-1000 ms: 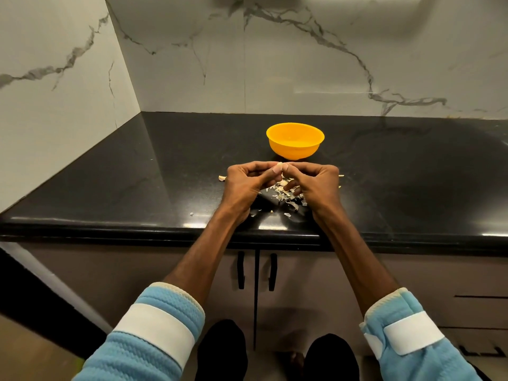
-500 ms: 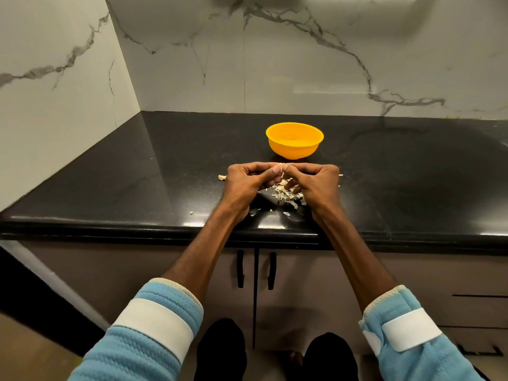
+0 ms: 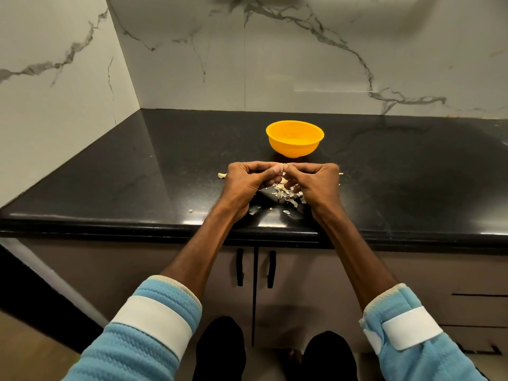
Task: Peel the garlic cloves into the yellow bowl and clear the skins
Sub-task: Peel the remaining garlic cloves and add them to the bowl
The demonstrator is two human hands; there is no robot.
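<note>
**Both hands pinch one clove**

Left hand [image 3: 247, 184] and right hand [image 3: 317, 184] curl, thumbs meeting on a mostly hidden clove [image 3: 283, 165] above the skins [image 3: 286, 193]. Bowl [image 3: 294, 148] stands just beyond, apart. Wrists cross the counter [image 3: 132, 177] front edge; its top spreads wide on both sides.

Bowl [image 3: 294, 144] on counter [image 3: 137, 174]; before it, clove [image 3: 283, 165] between left hand [image 3: 244, 185] and right hand [image 3: 319, 185]; skins [image 3: 283, 193] beneath.

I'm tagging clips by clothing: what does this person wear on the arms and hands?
The left hand and right hand are bare, without gloves. The forearms are uncovered up to the light-blue textured left sleeve and right sleeve, each with a cream cuff edge and a wide white band around it.
</note>
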